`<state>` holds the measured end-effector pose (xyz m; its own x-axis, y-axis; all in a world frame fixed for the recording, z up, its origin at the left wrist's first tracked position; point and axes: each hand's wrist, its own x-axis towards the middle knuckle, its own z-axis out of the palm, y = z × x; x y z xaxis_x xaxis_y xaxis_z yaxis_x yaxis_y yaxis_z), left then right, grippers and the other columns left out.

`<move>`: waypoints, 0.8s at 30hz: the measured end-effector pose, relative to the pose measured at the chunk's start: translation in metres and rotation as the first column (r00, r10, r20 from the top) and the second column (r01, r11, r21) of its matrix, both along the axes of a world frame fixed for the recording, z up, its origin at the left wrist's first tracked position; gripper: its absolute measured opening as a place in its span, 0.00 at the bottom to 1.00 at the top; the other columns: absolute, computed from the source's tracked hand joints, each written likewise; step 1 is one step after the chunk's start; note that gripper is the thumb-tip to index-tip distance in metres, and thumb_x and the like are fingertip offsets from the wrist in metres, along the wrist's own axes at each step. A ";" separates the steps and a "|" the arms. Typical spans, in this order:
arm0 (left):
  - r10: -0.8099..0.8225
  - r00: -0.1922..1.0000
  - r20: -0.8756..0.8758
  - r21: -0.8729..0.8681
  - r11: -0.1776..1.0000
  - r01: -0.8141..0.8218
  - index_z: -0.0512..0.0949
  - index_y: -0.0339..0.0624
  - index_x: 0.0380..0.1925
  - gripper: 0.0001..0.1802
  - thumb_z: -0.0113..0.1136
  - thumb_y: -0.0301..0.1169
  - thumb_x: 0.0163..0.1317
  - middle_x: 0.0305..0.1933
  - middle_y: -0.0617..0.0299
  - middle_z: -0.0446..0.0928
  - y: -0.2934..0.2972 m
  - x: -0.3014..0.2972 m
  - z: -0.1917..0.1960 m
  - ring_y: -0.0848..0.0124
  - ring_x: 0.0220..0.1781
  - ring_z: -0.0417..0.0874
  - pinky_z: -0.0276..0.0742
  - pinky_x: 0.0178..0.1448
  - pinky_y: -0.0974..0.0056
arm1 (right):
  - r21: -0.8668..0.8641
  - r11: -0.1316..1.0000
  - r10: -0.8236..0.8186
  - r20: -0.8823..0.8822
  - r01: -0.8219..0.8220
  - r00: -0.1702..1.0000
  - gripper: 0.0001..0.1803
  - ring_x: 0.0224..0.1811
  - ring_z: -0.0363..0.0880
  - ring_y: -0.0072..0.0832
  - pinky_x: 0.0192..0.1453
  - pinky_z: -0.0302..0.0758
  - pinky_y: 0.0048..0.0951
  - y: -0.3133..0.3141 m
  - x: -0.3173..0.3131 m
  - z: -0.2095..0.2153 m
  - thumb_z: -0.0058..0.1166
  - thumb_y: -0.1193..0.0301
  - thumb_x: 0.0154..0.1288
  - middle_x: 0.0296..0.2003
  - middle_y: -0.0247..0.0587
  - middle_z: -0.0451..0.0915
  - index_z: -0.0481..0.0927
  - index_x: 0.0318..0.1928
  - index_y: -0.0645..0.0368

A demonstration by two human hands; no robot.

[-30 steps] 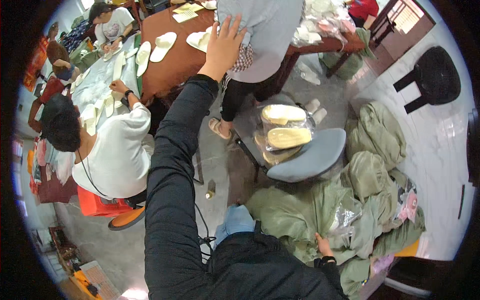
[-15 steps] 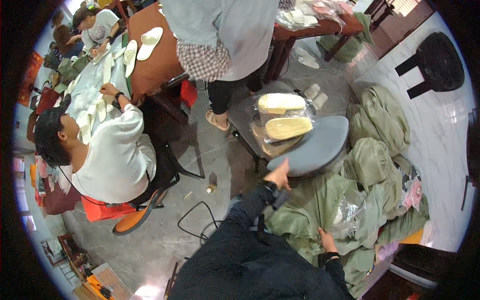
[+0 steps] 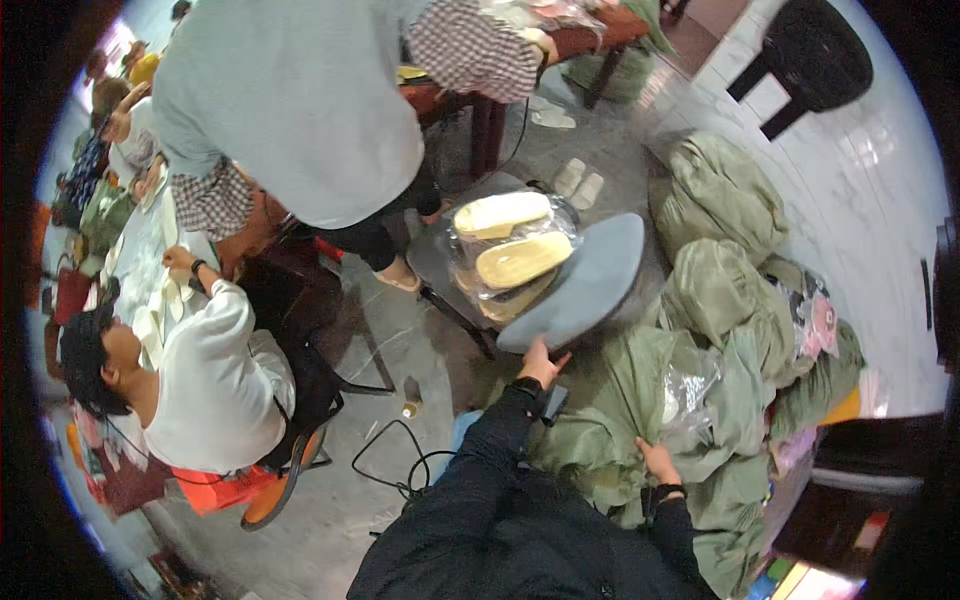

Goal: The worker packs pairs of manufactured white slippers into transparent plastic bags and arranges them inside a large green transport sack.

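My left hand (image 3: 542, 364) is at the near edge of the chair's grey curved backrest (image 3: 590, 285), fingers on the rim and thumb to the right. On the chair's seat lie yellow slippers (image 3: 522, 260) in clear plastic bags, one above another. Low on the right, my right hand (image 3: 660, 463) grips a fold of a green sack (image 3: 610, 400), fingers closed on the cloth. Clear plastic (image 3: 690, 390) shows on the sack beside that hand. Both my arms wear black sleeves, with dark bands at the wrists.
More stuffed green sacks (image 3: 725, 195) are piled to the right by the wall. A black stool (image 3: 815, 60) stands beyond them. One person in grey (image 3: 290, 110) leans over tables ahead; another in white (image 3: 215, 390) sits at left. Slippers (image 3: 578, 184) and a black cable (image 3: 405, 460) lie on the floor.
The view has shifted. The person in grey has bent forward and leftward over the tables. My left hand stays at the backrest, and my right hand keeps its hold on the sack.
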<state>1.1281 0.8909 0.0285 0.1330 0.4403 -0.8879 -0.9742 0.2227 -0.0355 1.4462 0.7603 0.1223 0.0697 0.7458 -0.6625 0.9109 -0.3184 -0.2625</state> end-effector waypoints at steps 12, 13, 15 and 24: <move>-0.070 0.998 0.002 0.085 0.994 0.070 0.71 0.39 0.43 0.19 0.50 0.42 0.58 0.44 0.55 0.74 -0.002 -0.047 -0.004 0.62 0.47 0.74 0.77 0.44 0.61 | -0.089 0.975 -0.196 0.083 0.203 0.977 0.34 0.31 0.76 0.49 0.40 0.70 0.42 0.026 0.009 0.025 0.44 0.42 0.56 0.24 0.56 0.77 0.78 0.25 0.66; -0.080 0.997 0.020 0.086 0.993 0.078 0.71 0.40 0.42 0.19 0.51 0.42 0.58 0.42 0.55 0.75 -0.005 -0.048 -0.007 0.62 0.48 0.74 0.78 0.43 0.61 | -0.070 0.984 -0.158 0.097 0.165 0.983 0.34 0.32 0.76 0.50 0.41 0.70 0.43 0.021 0.006 0.021 0.43 0.42 0.57 0.24 0.57 0.77 0.78 0.25 0.66; -0.099 0.995 0.003 0.043 0.994 0.099 0.71 0.40 0.44 0.21 0.52 0.43 0.56 0.43 0.57 0.75 -0.004 -0.045 -0.011 0.62 0.45 0.75 0.79 0.42 0.60 | 0.054 0.992 -0.122 0.121 0.116 0.985 0.35 0.30 0.76 0.50 0.38 0.70 0.43 0.004 -0.006 0.016 0.41 0.41 0.58 0.23 0.57 0.76 0.78 0.23 0.66; -0.043 0.997 -0.067 -0.092 0.995 0.036 0.72 0.43 0.41 0.21 0.56 0.44 0.51 0.44 0.58 0.74 -0.005 -0.038 -0.010 0.61 0.44 0.75 0.79 0.40 0.57 | -0.035 0.999 -0.011 0.119 0.015 0.993 0.35 0.33 0.75 0.54 0.39 0.70 0.45 -0.017 -0.066 0.035 0.42 0.43 0.58 0.24 0.59 0.76 0.77 0.23 0.69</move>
